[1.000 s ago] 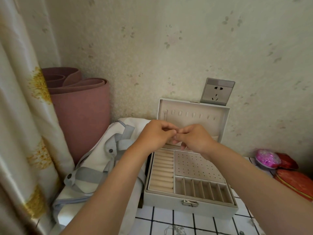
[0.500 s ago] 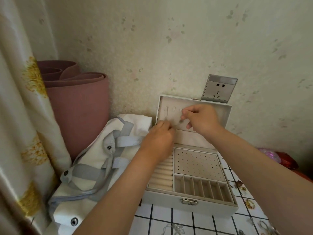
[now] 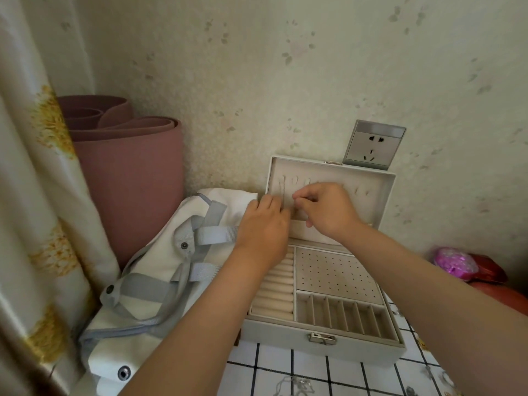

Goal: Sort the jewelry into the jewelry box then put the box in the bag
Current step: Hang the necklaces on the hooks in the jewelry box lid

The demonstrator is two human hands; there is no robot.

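A pale grey rectangular jewelry box [image 3: 360, 348] stands open at the middle of the worktop [image 3: 311, 372], which is covered in white cloth with a black grid. Its lid [image 3: 371, 207] is upright against the wall at twelve o'clock. A thin silvery chain [image 3: 282, 190] hangs from the hooks at the lid's ten o'clock corner.

Both hands are up at the inside of the lid. The left hand [image 3: 263, 224] has its fingers curled, with the tips against the lining at the chain's lower end. Whether its grip pinches the chain I cannot tell. The right hand [image 3: 328, 210], at three o'clock of the left, has thumb and forefinger pressed together tip to tip just beside the chain. What lies between them is too fine to make out.

In the tray, the cream ring rolls [image 3: 275, 292] lie at nine o'clock, the dotted earring panel [image 3: 334, 270] at one o'clock and the row of narrow slots [image 3: 343, 312] at five o'clock.

A white canvas bag with grey-blue webbing straps [image 3: 160, 270] lies slumped at nine o'clock of the box, touching it. Small loose jewelry pieces [image 3: 294, 386] lie blurred on the cloth at six o'clock.

A rolled mauve mat [image 3: 128, 184] stands at ten o'clock, with a flowered curtain [image 3: 34, 195] beyond it. A grey wall socket [image 3: 371, 147] sits at one o'clock. Shiny pink and red packets [image 3: 457, 262] lie at three o'clock.
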